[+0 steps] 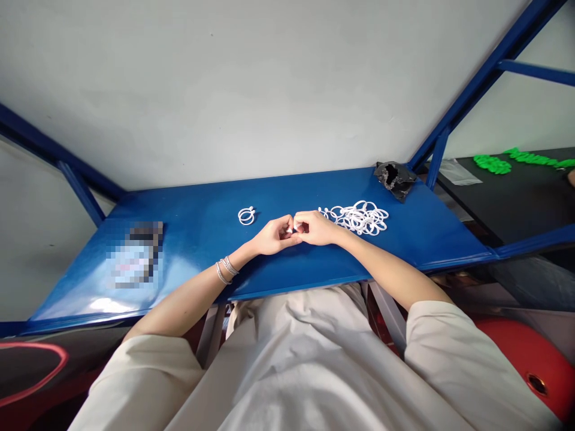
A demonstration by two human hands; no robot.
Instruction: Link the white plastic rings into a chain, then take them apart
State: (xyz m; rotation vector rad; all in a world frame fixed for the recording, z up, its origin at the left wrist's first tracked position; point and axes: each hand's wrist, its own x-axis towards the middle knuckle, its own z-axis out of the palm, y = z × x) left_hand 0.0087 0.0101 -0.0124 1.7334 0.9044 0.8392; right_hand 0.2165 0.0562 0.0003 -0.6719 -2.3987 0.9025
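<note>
Grip nearly shut on both sides: left hand (pixel 275 236) and right hand (pixel 314 228) curl together, fingertips (pixel 294 226) pinching a small white plastic piece (pixel 290 230), mostly hidden. Two rings (pixel 247 216) lie apart left of the hands; a larger heap of white plastic rings (pixel 359 218) remains right, on the blue tabletop (pixel 291 194). Crumpled black plastic bag (pixel 394 179) beyond.

Left hand (pixel 275 237) and right hand (pixel 315 228) touch — fingers (pixel 302 222) curled inward.

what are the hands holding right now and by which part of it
The left hand and right hand pinch a small white plastic piece between their fingertips; the fingers hide most of it, so the part held cannot be told.
</note>
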